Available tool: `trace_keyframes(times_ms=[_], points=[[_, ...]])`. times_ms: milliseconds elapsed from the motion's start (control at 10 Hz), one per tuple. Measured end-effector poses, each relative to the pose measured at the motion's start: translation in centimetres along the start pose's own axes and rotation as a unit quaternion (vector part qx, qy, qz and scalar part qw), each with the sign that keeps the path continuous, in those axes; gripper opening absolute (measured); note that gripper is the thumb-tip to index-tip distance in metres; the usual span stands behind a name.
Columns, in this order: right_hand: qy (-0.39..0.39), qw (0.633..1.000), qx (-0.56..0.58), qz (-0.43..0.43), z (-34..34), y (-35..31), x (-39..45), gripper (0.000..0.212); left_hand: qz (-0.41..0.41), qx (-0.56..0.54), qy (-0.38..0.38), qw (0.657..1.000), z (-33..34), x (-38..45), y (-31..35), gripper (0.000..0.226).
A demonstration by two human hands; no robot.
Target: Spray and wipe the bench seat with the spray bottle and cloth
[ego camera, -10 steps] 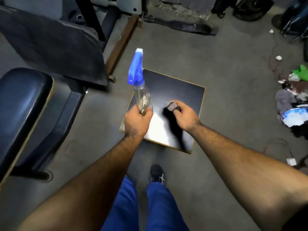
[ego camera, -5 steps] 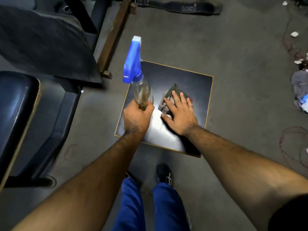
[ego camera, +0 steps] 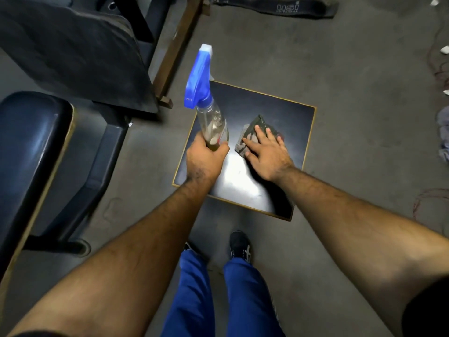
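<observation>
L hand (ego camera: 206, 161) closed on spray bottle (ego camera: 209, 122), held above seat (ego camera: 286, 113) left edge. R hand (ego camera: 267, 152) flat, open, pressing cloth (ego camera: 250, 132) mid-seat. Risk: wet surface, cloth could skid.

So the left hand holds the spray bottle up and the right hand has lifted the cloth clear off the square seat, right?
Not quite. In the head view the right hand presses the cloth flat on the square seat, not lifted. The left hand does hold the spray bottle up.
</observation>
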State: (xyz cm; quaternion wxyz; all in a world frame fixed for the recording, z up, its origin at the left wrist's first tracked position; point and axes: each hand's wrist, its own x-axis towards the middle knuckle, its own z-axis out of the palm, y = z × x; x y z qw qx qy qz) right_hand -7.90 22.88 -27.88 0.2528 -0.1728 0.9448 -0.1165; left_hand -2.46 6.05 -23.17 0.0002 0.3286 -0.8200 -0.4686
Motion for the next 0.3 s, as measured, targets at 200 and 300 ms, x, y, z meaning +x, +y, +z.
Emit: trace_keyframes(times_ms=[200, 300], points=[[0.039, 0.986, 0.149, 0.071, -2.5, -3.9, -2.8, 0.049, -0.036, 0.070, -0.029, 0.996, -3.1, -1.9, 1.0, 0.038], [0.015, 0.951, 0.286, 0.119, -3.8, -6.5, -5.0, 0.027, -0.078, 0.088, -0.019, 0.993, -6.0, -3.4, 1.5, 0.040]])
